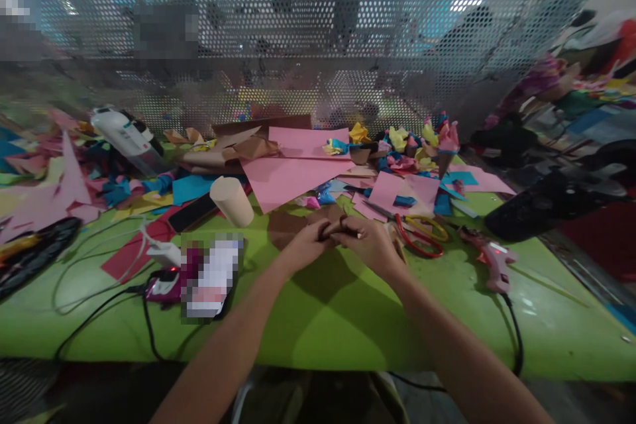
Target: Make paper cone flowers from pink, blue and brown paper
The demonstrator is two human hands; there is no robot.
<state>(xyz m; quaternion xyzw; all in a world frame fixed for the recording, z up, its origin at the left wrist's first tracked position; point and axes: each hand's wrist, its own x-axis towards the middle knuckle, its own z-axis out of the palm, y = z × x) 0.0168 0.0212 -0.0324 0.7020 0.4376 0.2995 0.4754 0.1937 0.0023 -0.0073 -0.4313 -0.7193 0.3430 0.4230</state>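
Above the green table [348, 338], my left hand [309, 245] and my right hand [371, 244] meet close together in the middle. Both pinch a small piece of brown paper [334, 228] that looks rolled or folded; the fingers hide part of its shape. More brown paper [284, 230] lies just behind my left hand. To the right of my right hand are scissors [421, 248] with red and yellow handles. A pink glue gun [495, 264] rests farther right, its cord running to the table's front edge.
A phone [213, 278] and a purple power adapter [166, 286] with cables lie left. A cream cylinder [232, 201] stands behind them. Pink sheets [298, 175], paper scraps, a white bottle [126, 139] and a dark bottle [521, 212] line the back, before a perforated metal screen [298, 33].
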